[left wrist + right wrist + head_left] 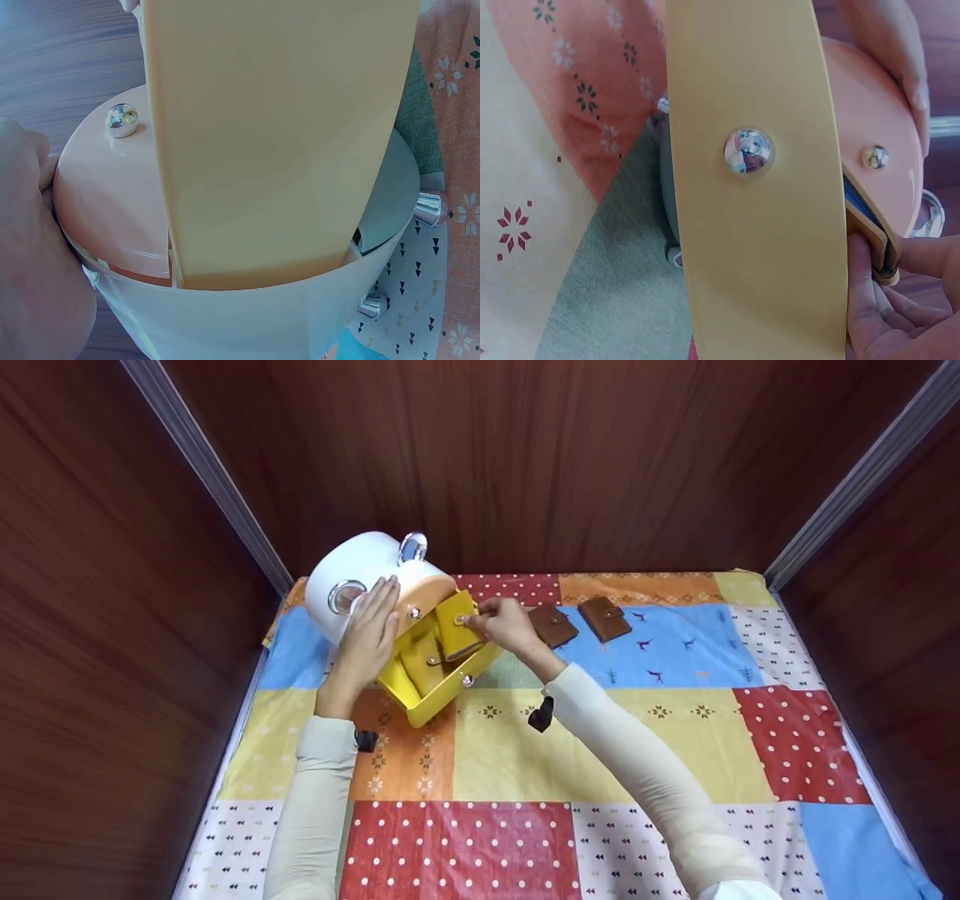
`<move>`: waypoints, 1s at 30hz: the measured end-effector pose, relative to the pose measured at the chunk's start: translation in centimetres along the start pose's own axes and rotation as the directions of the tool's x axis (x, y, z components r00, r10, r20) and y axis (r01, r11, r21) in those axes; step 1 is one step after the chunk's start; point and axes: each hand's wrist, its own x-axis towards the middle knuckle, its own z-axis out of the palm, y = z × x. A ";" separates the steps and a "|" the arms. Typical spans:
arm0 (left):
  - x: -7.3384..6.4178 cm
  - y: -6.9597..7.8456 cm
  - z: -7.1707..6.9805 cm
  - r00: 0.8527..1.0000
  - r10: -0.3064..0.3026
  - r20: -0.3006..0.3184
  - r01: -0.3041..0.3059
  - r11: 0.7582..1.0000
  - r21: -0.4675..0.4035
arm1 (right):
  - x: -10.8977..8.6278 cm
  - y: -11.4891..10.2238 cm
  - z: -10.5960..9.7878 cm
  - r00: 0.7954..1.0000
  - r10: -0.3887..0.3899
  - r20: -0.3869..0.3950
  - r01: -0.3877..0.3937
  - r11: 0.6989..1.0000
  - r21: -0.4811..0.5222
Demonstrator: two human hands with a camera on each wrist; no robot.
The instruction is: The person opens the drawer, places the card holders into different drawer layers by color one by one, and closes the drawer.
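Observation:
A white rounded drawer box with silver knobs stands at the back left, its yellow drawer pulled out. My left hand rests on the box beside the orange upper drawer front, fingers extended. With thumb and fingers, my right hand pinches a yellow snap wallet at the drawer's far end; the wallet's edge also shows in the right wrist view. A second yellow wallet lies inside the drawer. From the left wrist, the drawer's side covers most of the view.
Two brown snap wallets, one near my right hand and one farther right, lie on the patchwork cloth. Dark wood-grain panels enclose the table at the back and both sides.

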 end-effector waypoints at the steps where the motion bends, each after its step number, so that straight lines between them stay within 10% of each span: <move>1: 0.0 0.0 0.0 1.000 0.000 -0.001 0.000 1.000 0.000 | 0.0 0.0 0.0 1.000 -0.006 -0.004 0.006 1.000 -0.017; 19: 0.0 0.0 -0.1 1.000 0.002 0.007 -0.002 1.000 -0.005 | 0.0 -0.3 1.3 0.992 -0.105 0.066 0.116 0.975 -0.190; 30: -0.1 0.0 -0.2 1.000 -0.019 0.017 0.019 1.000 -0.005 | 0.1 0.2 1.9 0.971 -0.231 0.062 0.236 0.882 -0.407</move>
